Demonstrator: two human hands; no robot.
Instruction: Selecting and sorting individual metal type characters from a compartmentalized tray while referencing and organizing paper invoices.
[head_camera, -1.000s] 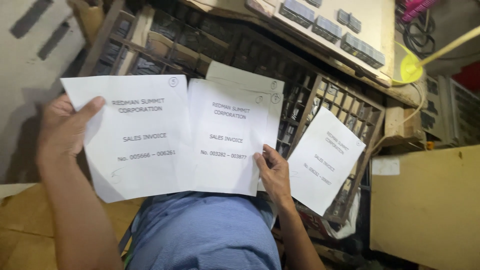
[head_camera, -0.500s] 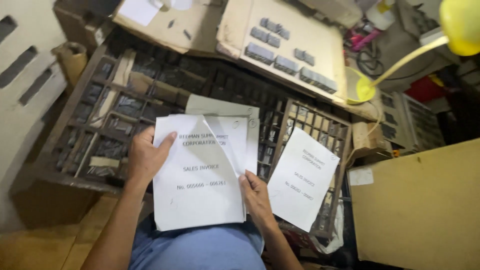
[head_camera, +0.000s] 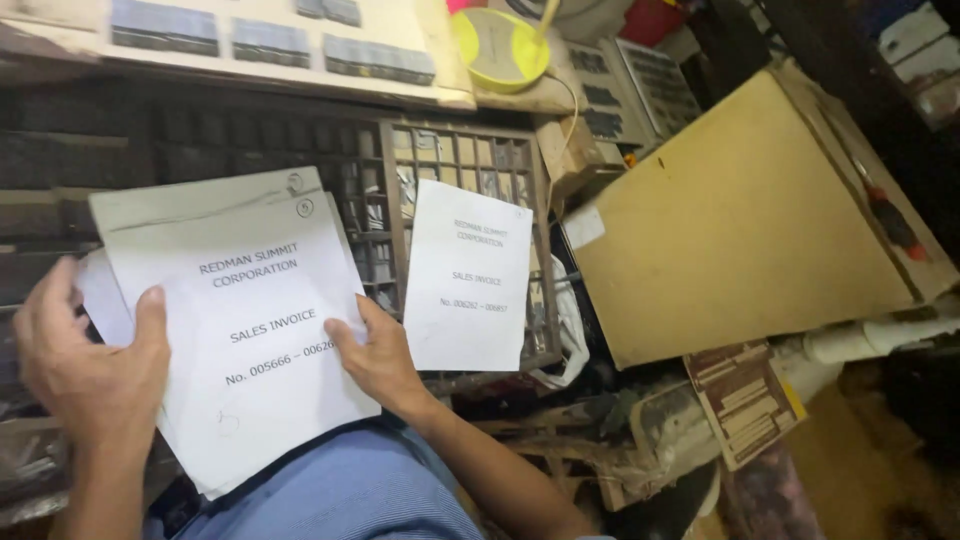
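I hold a stack of white printed sheets (head_camera: 240, 320) over my lap, tilted a little to the left. My left hand (head_camera: 90, 360) grips the stack's left edge, thumb on top of the front sheet. My right hand (head_camera: 375, 355) holds the stack's right edge with fingers spread on the paper. A single white printed sheet (head_camera: 468, 275) lies apart to the right on a dark wooden compartment tray (head_camera: 470, 155).
A large tan board (head_camera: 740, 210) leans at the right. A yellow round lamp head (head_camera: 498, 45) sits at the top. A pale board with grey blocks (head_camera: 270, 45) lies above the tray. A printed card (head_camera: 745, 400) and clutter lie at the lower right.
The two sheets held side by side have been brought together into one stack. The view has swung to the right, so the tan board now fills the right side.
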